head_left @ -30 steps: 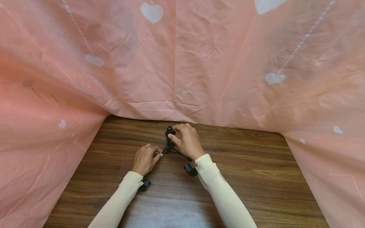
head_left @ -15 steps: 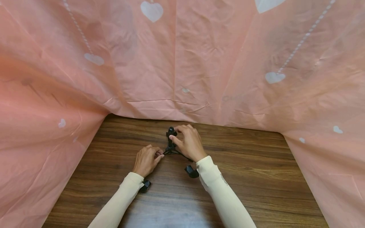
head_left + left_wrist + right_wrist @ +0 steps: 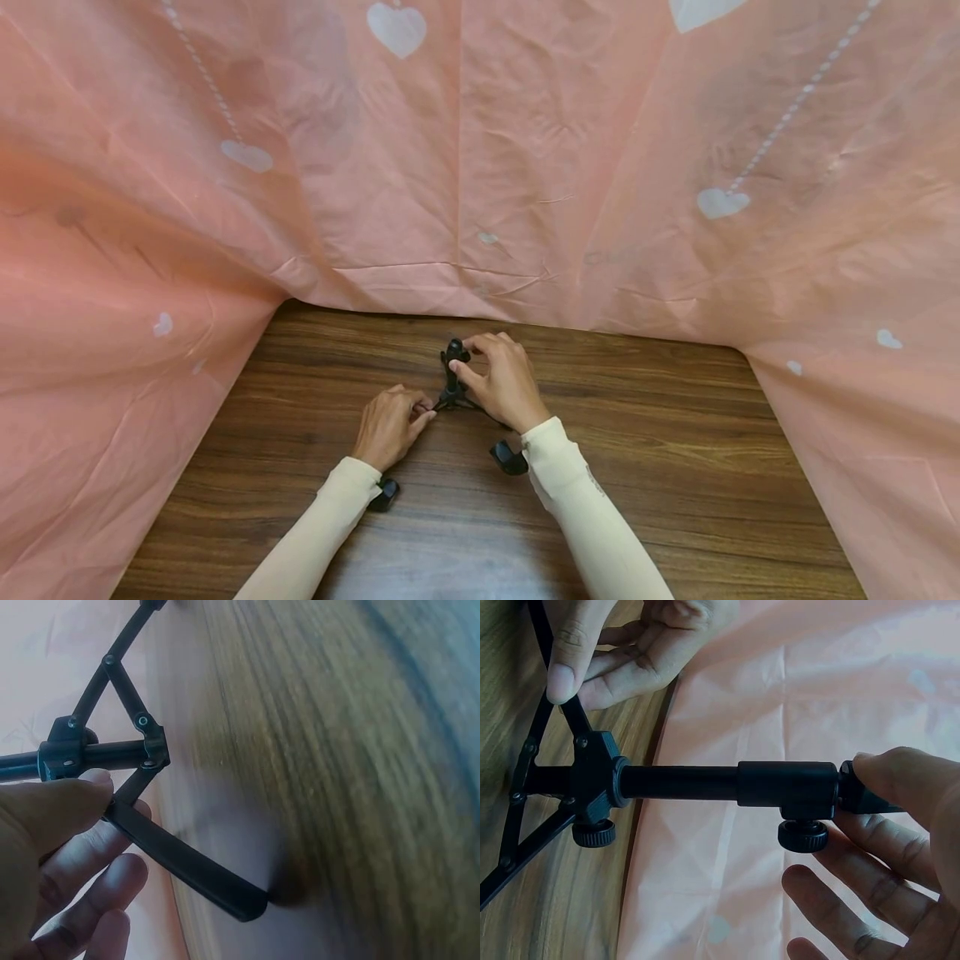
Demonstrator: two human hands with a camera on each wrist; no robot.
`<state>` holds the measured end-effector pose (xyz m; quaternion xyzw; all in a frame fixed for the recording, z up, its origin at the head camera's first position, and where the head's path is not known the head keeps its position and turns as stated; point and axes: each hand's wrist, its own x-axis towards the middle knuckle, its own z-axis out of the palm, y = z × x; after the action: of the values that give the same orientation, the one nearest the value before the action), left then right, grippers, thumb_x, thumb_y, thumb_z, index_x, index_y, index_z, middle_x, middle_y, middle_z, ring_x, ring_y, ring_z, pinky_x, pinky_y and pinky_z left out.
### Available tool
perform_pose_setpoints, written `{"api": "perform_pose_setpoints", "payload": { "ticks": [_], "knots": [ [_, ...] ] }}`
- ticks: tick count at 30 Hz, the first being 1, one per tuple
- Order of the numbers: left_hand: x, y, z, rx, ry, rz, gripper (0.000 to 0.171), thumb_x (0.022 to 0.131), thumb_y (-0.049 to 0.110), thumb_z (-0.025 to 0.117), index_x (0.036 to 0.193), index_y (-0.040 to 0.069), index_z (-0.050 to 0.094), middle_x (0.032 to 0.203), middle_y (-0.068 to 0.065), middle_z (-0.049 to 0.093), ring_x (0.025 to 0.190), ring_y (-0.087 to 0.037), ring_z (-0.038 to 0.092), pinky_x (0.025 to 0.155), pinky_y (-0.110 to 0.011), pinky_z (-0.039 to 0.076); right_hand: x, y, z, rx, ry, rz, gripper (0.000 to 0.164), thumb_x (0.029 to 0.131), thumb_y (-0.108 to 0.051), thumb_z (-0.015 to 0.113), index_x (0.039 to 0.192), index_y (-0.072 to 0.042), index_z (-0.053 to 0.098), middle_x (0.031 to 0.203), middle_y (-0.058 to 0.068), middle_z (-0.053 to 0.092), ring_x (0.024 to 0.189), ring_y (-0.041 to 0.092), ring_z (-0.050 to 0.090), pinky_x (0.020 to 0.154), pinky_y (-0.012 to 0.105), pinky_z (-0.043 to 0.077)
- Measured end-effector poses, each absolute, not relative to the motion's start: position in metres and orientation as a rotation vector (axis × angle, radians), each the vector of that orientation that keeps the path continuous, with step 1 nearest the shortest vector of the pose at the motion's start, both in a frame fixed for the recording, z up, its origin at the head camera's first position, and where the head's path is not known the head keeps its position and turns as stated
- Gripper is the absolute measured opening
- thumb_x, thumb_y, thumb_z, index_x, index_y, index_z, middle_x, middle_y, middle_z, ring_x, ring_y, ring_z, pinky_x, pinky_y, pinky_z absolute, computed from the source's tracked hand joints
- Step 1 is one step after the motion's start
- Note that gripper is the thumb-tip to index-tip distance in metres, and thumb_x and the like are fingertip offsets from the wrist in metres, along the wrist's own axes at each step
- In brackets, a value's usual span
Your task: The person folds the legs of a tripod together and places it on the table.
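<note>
Our left hand [image 3: 390,423] pinches a leg [image 3: 191,866] of the tripod [image 3: 452,382], our right hand [image 3: 512,385] its head [image 3: 861,799]. We should steady the column [image 3: 682,782], working gently.

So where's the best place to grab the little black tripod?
Probably grip the black tripod by its middle post, coming from the right. The post is straight and sticks up from the table, while the jointed legs might fold. The left hand pinches a leg on the left; the right hand pinches the top from the right.
</note>
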<state>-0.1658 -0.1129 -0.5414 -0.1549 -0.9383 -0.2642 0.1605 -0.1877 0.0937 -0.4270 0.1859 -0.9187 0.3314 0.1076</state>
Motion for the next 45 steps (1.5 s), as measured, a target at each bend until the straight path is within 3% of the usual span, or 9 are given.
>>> {"api": "perform_pose_setpoints", "payload": {
  "ticks": [9, 14, 45],
  "knots": [
    [-0.163, -0.108, -0.544, -0.492, -2.638, -0.729, 0.014, 0.082, 0.022, 0.093, 0.088, 0.018, 0.081, 0.080, 0.006, 0.079, 0.073, -0.009, 0.070, 0.072, -0.034, 0.058, -0.184, 0.100, -0.429, 0.569, -2.659, 0.966, 0.034, 0.095, -0.032, 0.082, 0.118, -0.007, 0.077, 0.113, 0.007, 0.079, 0.102, 0.029, 0.070, 0.092, 0.048, 0.054],
    [-0.160, -0.105, -0.544, -0.490, -2.662, -0.728, 0.013, 0.084, 0.023, 0.093, 0.088, 0.019, 0.081, 0.081, 0.007, 0.078, 0.076, -0.010, 0.068, 0.063, -0.030, 0.054, -0.180, 0.102, -0.430, 0.569, -2.638, 0.960, 0.034, 0.094, -0.032, 0.083, 0.116, -0.007, 0.078, 0.111, 0.006, 0.080, 0.103, 0.030, 0.071, 0.093, 0.049, 0.054],
    [-0.147, -0.093, -0.542, -0.552, -2.654, -0.741, 0.014, 0.083, 0.024, 0.093, 0.089, 0.019, 0.081, 0.080, 0.007, 0.076, 0.075, -0.012, 0.067, 0.064, -0.031, 0.053, -0.161, 0.117, -0.434, 0.506, -2.616, 0.973, 0.032, 0.093, -0.033, 0.083, 0.117, -0.012, 0.079, 0.107, 0.004, 0.080, 0.093, 0.026, 0.070, 0.080, 0.044, 0.056]
  ]
}}
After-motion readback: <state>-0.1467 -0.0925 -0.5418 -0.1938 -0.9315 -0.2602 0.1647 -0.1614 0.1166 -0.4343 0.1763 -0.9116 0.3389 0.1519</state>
